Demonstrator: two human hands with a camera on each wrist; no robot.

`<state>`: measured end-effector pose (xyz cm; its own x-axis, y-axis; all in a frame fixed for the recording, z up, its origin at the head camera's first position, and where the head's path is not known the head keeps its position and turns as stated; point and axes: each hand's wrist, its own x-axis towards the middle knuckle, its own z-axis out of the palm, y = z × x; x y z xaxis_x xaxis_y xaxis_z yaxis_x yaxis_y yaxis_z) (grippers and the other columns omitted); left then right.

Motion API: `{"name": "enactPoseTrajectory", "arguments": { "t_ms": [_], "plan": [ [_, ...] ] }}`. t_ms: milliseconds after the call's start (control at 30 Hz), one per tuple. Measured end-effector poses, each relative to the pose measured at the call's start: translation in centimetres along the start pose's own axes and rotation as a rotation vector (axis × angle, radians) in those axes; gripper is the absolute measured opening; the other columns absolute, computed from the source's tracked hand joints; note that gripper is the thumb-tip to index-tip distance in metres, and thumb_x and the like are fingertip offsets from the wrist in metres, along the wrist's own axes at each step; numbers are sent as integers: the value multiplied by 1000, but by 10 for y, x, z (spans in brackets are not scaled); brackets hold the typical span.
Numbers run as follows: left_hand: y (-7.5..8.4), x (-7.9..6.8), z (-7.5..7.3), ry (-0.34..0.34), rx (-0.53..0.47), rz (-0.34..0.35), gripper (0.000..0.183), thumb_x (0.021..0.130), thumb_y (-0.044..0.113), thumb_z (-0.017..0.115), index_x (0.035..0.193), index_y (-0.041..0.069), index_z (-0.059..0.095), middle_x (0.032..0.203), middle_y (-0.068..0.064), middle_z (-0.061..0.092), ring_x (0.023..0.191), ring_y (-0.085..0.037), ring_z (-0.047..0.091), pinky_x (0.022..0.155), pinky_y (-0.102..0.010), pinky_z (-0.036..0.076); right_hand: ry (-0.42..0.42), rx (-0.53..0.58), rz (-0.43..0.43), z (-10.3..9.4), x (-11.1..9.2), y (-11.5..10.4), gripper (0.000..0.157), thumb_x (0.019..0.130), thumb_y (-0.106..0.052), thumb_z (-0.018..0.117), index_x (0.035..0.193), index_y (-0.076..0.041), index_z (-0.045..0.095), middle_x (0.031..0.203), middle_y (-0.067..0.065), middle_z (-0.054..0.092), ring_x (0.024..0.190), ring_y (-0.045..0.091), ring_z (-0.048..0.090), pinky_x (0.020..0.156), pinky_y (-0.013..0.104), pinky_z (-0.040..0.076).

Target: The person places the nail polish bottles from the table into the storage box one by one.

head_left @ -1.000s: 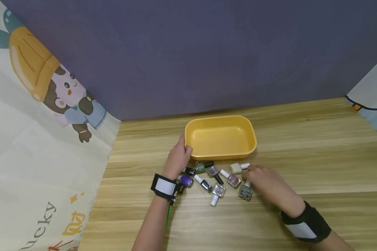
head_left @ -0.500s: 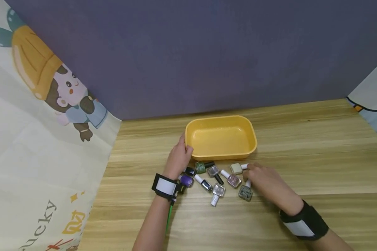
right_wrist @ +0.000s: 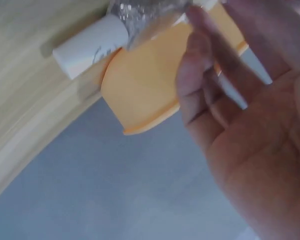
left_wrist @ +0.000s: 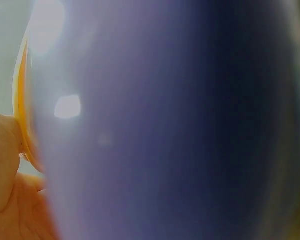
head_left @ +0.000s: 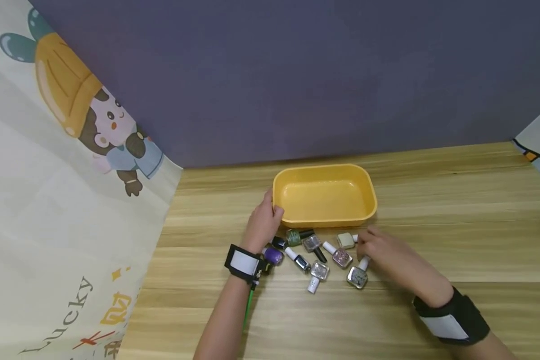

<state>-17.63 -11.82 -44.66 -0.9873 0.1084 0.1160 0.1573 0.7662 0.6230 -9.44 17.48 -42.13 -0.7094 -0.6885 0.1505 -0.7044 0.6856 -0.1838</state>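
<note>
My left hand (head_left: 263, 223) grips the left end of the yellow plastic basin (head_left: 326, 224), thumb over the rim. My right hand (head_left: 393, 255) is at the right side of the nail polish bottles, its fingers at the white cap of a grey glitter nail polish bottle (head_left: 357, 277). A cream nail polish bottle (head_left: 346, 240) lies with its cap end right at those fingers. In the right wrist view, the fingers of my right hand (right_wrist: 249, 120) are bent beside a glittery bottle with a white cap (right_wrist: 92, 45). A blurred purple bottle (left_wrist: 140, 120) fills the left wrist view.
More nail polish bottles lie before the basin: pink glitter (head_left: 342, 258), clear glitter (head_left: 320, 271), dark blue (head_left: 302, 263), green (head_left: 293, 237) and purple (head_left: 274, 256). A dark panel (head_left: 297, 80) stands behind the wooden table (head_left: 454, 215); a printed cloth (head_left: 49, 210) hangs at left.
The head view has shifted slightly, so everything sits further right. The grey glitter bottle has turned a little beside my right fingers. My left hand stays on the basin.
</note>
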Motion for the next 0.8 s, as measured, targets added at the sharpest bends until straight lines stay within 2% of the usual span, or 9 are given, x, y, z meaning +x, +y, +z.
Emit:
{"name": "enactPoseTrajectory", "arguments": {
  "t_ms": [200,500,800],
  "plan": [
    [0,1,1,18,17,-3,58,90,27,40,145,17,26,84,-3,55,62,-17,49,55,-30,40,-62,179,-11,-11,-4,4,21,72,-9,68,71,-28,58,77,-19,51,74,3,48,65,23,43],
    [0,2,1,24,19,-1,57,90,27,40,145,18,26,84,-2,56,61,-18,50,54,-31,40,-141,298,-17,-22,-6,11,24,73,-4,66,78,-27,63,80,-18,54,73,1,51,63,23,44],
    [-1,2,1,29,28,22,57,90,27,40,145,18,27,84,-4,57,60,-17,51,54,-31,40,-163,398,-6,-28,-7,11,20,76,-7,65,86,-24,67,85,-15,57,76,0,53,65,22,46]
  ]
}}
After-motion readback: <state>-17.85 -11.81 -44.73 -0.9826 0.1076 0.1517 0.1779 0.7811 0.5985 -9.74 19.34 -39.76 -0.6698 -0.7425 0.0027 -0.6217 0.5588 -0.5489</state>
